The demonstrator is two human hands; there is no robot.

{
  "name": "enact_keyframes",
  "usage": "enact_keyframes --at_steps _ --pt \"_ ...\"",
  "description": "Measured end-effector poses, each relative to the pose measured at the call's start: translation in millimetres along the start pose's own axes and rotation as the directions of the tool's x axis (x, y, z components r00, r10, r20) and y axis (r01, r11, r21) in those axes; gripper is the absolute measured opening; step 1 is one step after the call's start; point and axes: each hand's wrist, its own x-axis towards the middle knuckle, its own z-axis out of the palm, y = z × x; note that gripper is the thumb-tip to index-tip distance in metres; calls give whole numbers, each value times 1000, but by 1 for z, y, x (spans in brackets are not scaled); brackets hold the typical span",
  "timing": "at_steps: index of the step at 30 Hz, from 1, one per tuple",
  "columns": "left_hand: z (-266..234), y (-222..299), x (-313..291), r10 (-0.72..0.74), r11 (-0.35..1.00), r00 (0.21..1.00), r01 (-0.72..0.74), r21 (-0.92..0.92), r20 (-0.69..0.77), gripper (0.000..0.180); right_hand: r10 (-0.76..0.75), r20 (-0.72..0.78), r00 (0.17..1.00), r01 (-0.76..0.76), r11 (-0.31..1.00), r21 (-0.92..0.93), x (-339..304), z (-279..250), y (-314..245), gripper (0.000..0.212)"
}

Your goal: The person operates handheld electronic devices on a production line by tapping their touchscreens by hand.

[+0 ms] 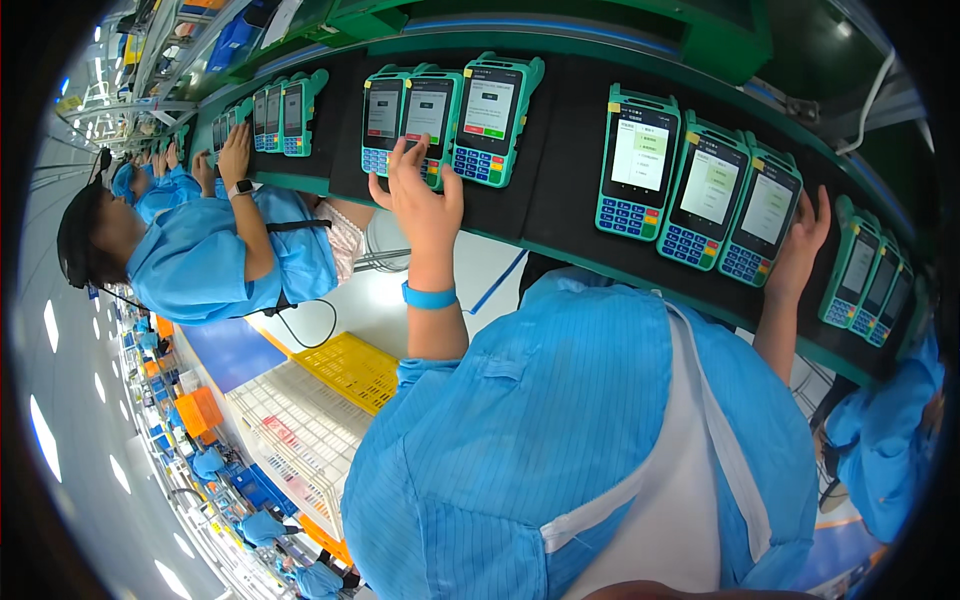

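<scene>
Fingers spread, my left hand (420,195) reaches over a group of three card payment terminals in turquoise casings. A fingertip rests at the lower screen of the middle terminal (428,100), while the thumb lies by the right-hand terminal (490,112). The left-hand terminal (383,105) stands close alongside. My right hand (803,240) is beside the outermost terminal (765,205) of another trio, its fingers stretched along that casing's right edge. Two more lit terminals, one in the middle (710,185) and one at the left (638,150), complete this trio.
The terminals stand on a black conveyor belt (570,130) with green edges. More terminals (868,270) sit at far right and others (292,118) at left, near a co-worker (215,250) in blue. A yellow crate (350,368) lies behind my left arm.
</scene>
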Motion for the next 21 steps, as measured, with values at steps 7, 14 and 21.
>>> enact_keyframes --at_steps 7,14,21 --pt "-6 22 5 63 980 998 -57 -189 22 33 5 3 1000 -6 999 44 0 0 0 82" --pt "3 48 4 135 968 973 -89 -233 187 39 6 -5 1000 -6 999 45 0 -1 1 82" --pt "-1 -8 6 -48 984 999 44 -173 -18 40 -7 -15 1000 8 1000 18 1 1 2 81"
